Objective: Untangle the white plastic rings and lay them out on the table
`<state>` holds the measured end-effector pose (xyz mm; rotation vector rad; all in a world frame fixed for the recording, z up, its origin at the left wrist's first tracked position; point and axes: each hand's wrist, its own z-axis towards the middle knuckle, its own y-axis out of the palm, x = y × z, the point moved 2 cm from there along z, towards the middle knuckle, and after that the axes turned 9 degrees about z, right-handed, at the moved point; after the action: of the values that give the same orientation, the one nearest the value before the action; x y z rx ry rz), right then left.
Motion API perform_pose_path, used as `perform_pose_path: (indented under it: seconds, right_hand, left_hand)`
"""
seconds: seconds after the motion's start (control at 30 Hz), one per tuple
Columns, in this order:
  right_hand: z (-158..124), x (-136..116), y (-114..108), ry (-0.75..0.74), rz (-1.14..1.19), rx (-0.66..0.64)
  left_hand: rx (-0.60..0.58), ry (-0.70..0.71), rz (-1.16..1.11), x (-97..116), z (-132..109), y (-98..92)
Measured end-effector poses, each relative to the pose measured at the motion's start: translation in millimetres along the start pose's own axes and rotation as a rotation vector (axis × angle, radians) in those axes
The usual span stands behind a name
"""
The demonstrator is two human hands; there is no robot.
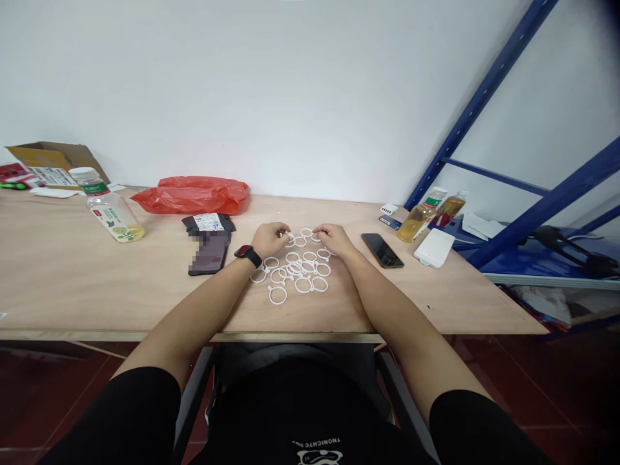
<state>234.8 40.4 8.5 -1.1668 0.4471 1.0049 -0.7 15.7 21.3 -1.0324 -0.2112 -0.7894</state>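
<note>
Several white plastic rings with small eyelets, like curtain rings (278, 303), lie in a loose pile on the wooden table between my forearms. Beyond the pile, my left hand (270, 239) is closed in a pinch on a white ring at the left of a small far group. My right hand (335, 239) has its thumb and fingertips together on another white ring at the right of that group. One more ring (301, 246) sits between the two hands. My fingers partly cover the rings they hold.
Left on the table (72, 278) are a dark package (210, 252), a red plastic bag (194, 197), a drink bottle (113, 213) and a cardboard box (72, 155). At right are a phone (382, 250), a white case (434, 248), drink bottles (417, 219) and a blue metal frame (469, 110).
</note>
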Motion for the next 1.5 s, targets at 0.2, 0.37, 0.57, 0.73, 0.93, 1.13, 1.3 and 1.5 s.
perform_pose_path:
  seconds: [0.2,0.37,0.57,0.73,0.93,1.13,1.3,1.5]
  right_hand:
    - [-1.0,-9.2,-5.9,-0.014,-0.065,0.075]
    - [-0.7,-8.0,-6.7,-0.018,-0.046,0.091]
    - [-1.7,-0.6,0.8,0.019,0.054,0.075]
    - [-1.0,4.2,13.9,0.103,0.185,-0.003]
    - [2.4,4.5,-4.0,0.006,-0.066,0.108]
    - [-2.7,9.0,-32.8,0.081,-0.219,-0.157]
    - [-7.8,7.3,-34.0,0.163,-0.254,-0.260]
    - [-8.9,5.1,-28.7,0.155,-0.284,-0.313]
  left_hand:
    - [0.063,0.016,0.062,3.8,1.6,-6.0]
    - [0.046,0.028,0.073,2.7,2.4,-5.6]
    - [0.056,0.053,0.068,0.1,3.6,-4.8]
    - [0.097,0.137,0.042,-0.8,4.4,-4.8]
    - [0.119,0.068,0.047,-6.3,3.1,-1.6]
    - [0.033,-0.002,0.133,-19.5,5.1,5.6]
    - [-0.071,-0.050,0.140,-30.0,4.8,13.2]
    - [-0.034,0.029,0.094,-21.3,3.4,8.1]
